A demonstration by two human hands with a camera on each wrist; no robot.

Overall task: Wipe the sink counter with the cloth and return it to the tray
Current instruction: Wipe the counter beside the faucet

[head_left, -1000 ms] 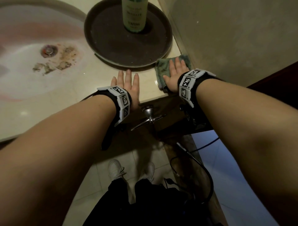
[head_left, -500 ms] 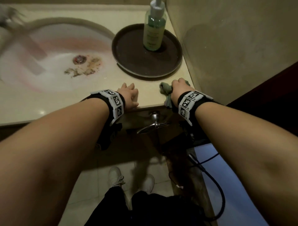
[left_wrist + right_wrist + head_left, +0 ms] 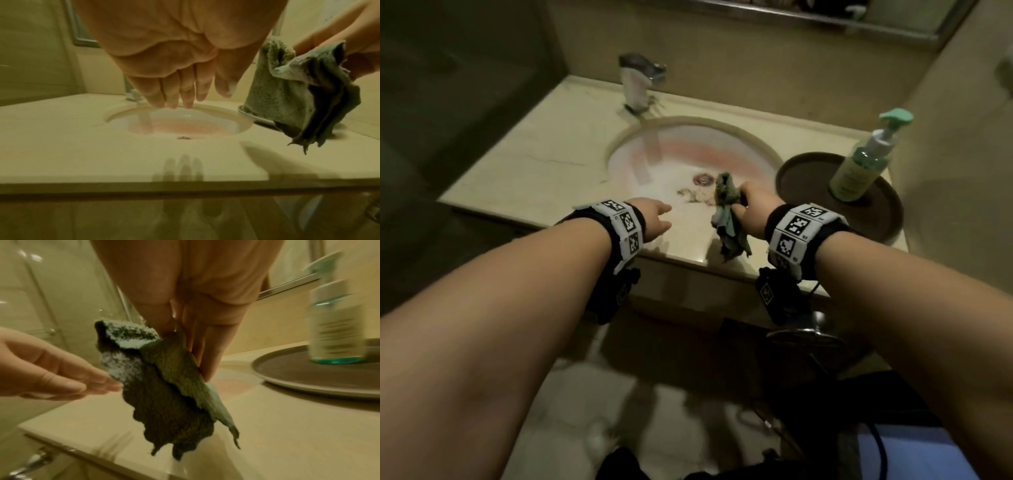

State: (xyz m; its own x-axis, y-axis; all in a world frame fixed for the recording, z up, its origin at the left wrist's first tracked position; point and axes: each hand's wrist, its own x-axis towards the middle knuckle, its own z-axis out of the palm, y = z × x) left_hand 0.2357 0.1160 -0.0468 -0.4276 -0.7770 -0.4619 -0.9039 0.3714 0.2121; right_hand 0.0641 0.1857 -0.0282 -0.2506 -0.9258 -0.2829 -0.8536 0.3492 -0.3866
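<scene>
The green cloth [image 3: 727,219], judged soft, light and limp, is pinched at its upper fold in the grip of the right hand [image 3: 753,212] above the counter [image 3: 524,178], the tray [image 3: 808,178] at two o'clock, while the left hand [image 3: 654,219] is held open and empty beside it.

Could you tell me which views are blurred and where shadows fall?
Head view: dim, faucet smeared. Left wrist view: left hand casts finger shadows on the counter. Right wrist view: soap bottle motion-blurred; cloth, pinched by the right hand, fairly sharp.
</scene>
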